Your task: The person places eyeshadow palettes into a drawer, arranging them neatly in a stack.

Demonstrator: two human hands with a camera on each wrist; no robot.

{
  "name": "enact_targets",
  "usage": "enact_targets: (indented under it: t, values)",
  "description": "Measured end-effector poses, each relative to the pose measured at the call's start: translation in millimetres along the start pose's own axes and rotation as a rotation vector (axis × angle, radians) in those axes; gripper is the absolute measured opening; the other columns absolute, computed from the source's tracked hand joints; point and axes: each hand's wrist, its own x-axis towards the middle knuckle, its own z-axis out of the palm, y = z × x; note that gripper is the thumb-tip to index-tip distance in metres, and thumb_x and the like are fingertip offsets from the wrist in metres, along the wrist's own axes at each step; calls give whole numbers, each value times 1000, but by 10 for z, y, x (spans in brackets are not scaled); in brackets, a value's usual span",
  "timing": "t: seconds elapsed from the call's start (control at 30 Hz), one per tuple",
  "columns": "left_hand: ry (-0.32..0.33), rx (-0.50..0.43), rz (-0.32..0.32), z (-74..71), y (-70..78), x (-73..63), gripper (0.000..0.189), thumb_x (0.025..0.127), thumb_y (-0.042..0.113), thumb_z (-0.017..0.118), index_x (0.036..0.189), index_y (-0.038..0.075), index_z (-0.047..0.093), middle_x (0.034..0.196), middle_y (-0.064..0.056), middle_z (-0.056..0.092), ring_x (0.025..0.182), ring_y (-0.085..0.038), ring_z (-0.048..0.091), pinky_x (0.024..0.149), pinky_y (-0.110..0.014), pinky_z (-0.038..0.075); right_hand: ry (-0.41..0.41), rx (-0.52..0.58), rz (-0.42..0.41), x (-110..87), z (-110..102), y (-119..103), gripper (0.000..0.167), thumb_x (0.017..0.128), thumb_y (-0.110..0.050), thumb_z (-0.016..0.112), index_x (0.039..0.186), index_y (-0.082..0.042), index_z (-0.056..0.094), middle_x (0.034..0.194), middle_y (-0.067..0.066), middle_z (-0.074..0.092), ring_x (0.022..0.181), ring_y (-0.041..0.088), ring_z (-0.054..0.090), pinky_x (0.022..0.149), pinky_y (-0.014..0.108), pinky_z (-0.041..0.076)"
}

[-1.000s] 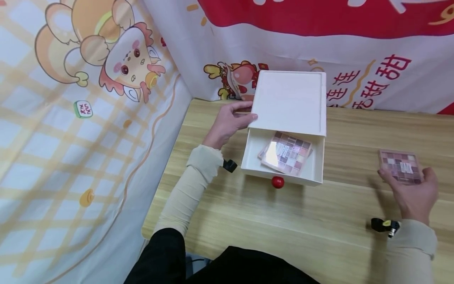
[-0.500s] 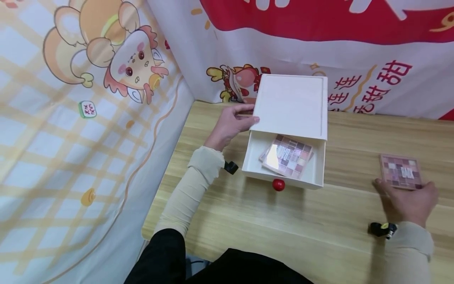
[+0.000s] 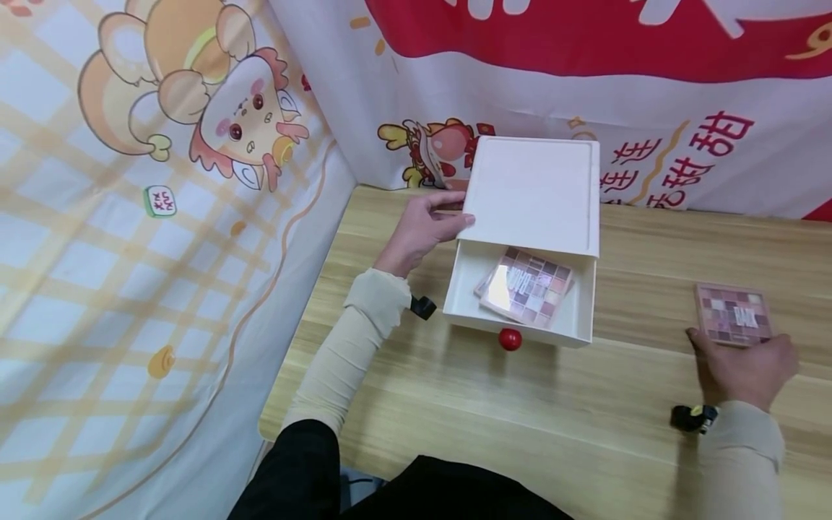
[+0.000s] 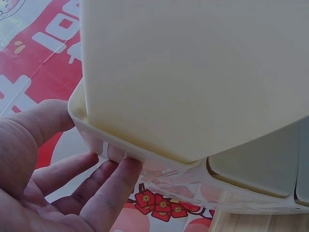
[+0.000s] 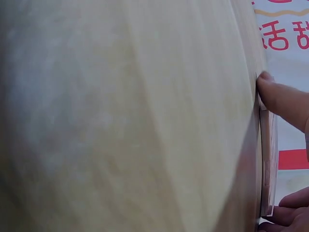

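Observation:
A white drawer box [image 3: 529, 191] stands on the table with its drawer [image 3: 455, 303] pulled out and a red round knob on the front. Inside, one pinkish checkered makeup palette [image 3: 526, 285] lies over another. My left hand [image 3: 419, 224] grips the box's left side, thumb at the top edge; in the left wrist view its fingertips [image 4: 128, 166] press the wall. At the right, another makeup palette [image 3: 734, 314] lies flat on the table. My right hand [image 3: 747, 368] is at its near edge, thumb and fingers spread around its corners, the grip loosened.
The wooden table [image 3: 624, 412] has a printed cloth backdrop [image 3: 520, 101] close behind the box. A second printed cloth [image 3: 214, 238] runs along the left side. Small black wrist devices [image 3: 692, 417] are on both arms.
My right hand has lowered the palette onto the table and drawn back slightly, toward the near side, loosening its hold. The left hand stays on the box. The head view has tilted slightly.

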Motion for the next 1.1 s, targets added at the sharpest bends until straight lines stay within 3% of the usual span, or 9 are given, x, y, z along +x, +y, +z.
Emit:
enact_targets:
  t: [0.23, 0.37, 0.47, 0.63, 0.77, 1.1]
  values:
    - [-7, -8, 10, -28, -125, 115, 50, 88, 11, 80, 135, 9, 63, 121, -8, 66, 104, -23, 67, 83, -33, 61, 38, 0, -2, -36, -4, -50, 112, 80, -52, 78, 155, 2, 13, 155, 27, 20, 140, 41, 18, 119, 51, 24]
    - [-5, -17, 17, -44, -210, 186, 50, 87, 14, 82, 133, 12, 64, 119, -6, 66, 103, -22, 67, 83, -32, 61, 86, 45, 36, -83, 2, -99, 112, 77, -52, 80, 156, -3, 17, 156, 21, 20, 140, 34, 18, 119, 44, 24]
    - [-7, -26, 31, -48, -226, 195, 49, 86, 16, 83, 132, 13, 66, 118, -5, 67, 103, -22, 67, 83, -33, 61, 141, 82, 54, -112, 10, -133, 109, 76, -50, 81, 156, -6, 21, 155, 18, 21, 139, 31, 19, 119, 41, 23]
    - [-21, -31, 62, -53, -227, 182, 48, 86, 15, 83, 130, 12, 67, 120, -7, 66, 104, -24, 67, 83, -34, 61, 172, 129, 77, -162, 6, -180, 104, 82, -49, 73, 159, -13, 14, 158, 14, 14, 143, 28, 16, 122, 38, 16]
    - [-25, -27, 59, -60, -227, 177, 48, 86, 16, 83, 131, 12, 66, 121, -7, 65, 104, -23, 67, 84, -34, 61, 188, 219, 82, -201, -28, -228, 101, 82, -49, 75, 158, -21, 15, 158, 7, 14, 140, 19, 17, 121, 30, 14]
    - [-27, -30, 62, -66, -235, 186, 48, 85, 17, 84, 130, 13, 67, 120, -6, 67, 105, -23, 67, 83, -34, 61, 262, 320, -35, -381, -190, -491, 89, 80, -37, 84, 151, -23, 33, 142, -11, 33, 128, 3, 28, 112, 18, 21]
